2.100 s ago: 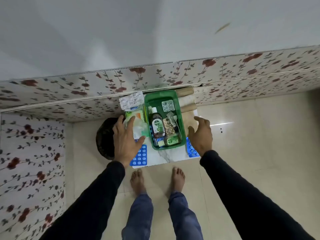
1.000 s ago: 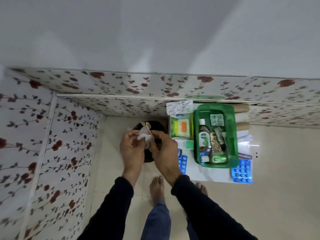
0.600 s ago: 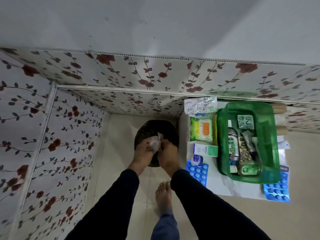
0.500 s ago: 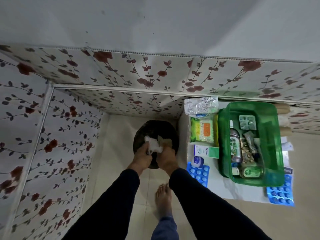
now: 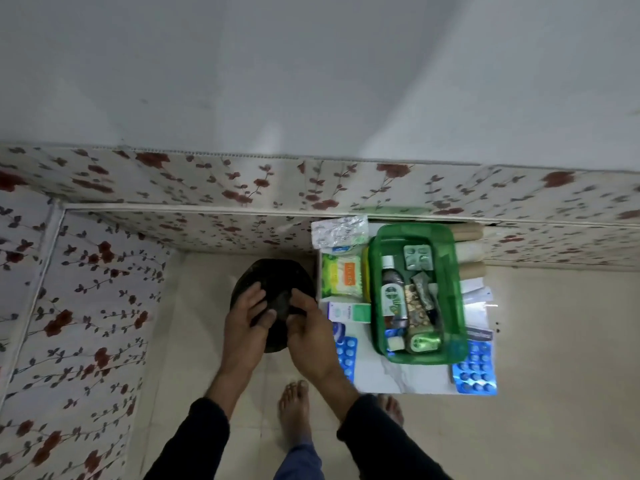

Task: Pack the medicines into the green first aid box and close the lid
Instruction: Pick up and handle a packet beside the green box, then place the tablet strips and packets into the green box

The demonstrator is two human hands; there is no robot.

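both hands hover over a dark round bin (image 5: 273,289) on the floor, well left of the low white table (image 5: 398,379); the left hand (image 5: 244,322) has its fingers spread and loosely curled, the right hand (image 5: 310,327) is cupped toward it, and neither seems to grip anything, though the shadow between them hides detail. the green first aid box (image 5: 450,289) sits open on the table with a brown bottle (image 5: 393,296), a foil pill strip (image 5: 418,257) and a small green tin (image 5: 425,342) inside. outside it lie a green-and-orange packet (image 5: 341,279), a white-green carton (image 5: 349,311) and blue pill strips (image 5: 475,370)
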